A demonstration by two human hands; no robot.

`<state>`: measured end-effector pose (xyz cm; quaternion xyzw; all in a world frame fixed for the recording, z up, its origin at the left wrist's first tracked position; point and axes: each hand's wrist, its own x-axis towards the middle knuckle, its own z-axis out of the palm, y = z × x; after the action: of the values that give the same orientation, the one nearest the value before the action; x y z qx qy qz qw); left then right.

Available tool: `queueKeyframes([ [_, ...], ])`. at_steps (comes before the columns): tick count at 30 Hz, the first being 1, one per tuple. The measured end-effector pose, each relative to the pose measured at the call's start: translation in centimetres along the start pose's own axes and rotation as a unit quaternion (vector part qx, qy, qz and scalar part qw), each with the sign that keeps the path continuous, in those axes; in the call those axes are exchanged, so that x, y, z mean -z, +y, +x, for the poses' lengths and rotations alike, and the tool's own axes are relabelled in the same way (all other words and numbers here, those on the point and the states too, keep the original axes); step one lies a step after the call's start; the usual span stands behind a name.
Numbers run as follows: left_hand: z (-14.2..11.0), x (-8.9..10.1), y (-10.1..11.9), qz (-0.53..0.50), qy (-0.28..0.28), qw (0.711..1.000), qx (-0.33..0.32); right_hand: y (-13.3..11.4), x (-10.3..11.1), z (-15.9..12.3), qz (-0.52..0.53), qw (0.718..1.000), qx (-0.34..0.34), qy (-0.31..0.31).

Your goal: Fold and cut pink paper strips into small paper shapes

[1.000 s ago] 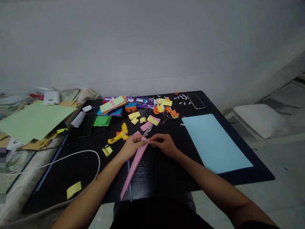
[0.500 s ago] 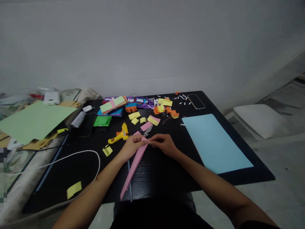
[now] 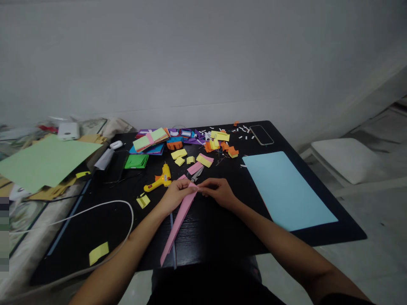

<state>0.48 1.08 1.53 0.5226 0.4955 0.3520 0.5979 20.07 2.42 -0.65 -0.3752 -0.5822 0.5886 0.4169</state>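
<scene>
Nothing visibly moved since the earlier frame, suggesting a steady hold: left hand point(image 3: 175, 193) pinching a long folded pink paper strip point(image 3: 178, 225), running toward seven o'clock; right hand point(image 3: 221, 193), at three o'clock, pinching its upper edge.

Along the near edge of the table point(image 3: 219, 237), a hand could pass between the pink strip point(image 3: 179, 226) and the right forearm point(image 3: 273, 231). Another lane opens between the right hand point(image 3: 221, 192) and the blue sheet point(image 3: 288, 190). Scissors point(image 3: 197, 174) and scraps point(image 3: 214, 145) block the way to the far edge; the cable point(image 3: 119, 201) loops toward the near left corner.
</scene>
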Motion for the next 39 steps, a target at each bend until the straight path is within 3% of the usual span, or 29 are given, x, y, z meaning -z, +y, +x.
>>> queueKeyframes([
  [12,0.06,0.12,-0.11,-0.007,0.018,1.0,0.002,0.16,0.44,0.37,0.019,1.0,-0.01,0.015],
  [39,0.01,0.15,-0.04,-0.002,0.003,1.0,0.008,0.07,-0.02,0.1,0.051,0.998,-0.017,-0.025],
])
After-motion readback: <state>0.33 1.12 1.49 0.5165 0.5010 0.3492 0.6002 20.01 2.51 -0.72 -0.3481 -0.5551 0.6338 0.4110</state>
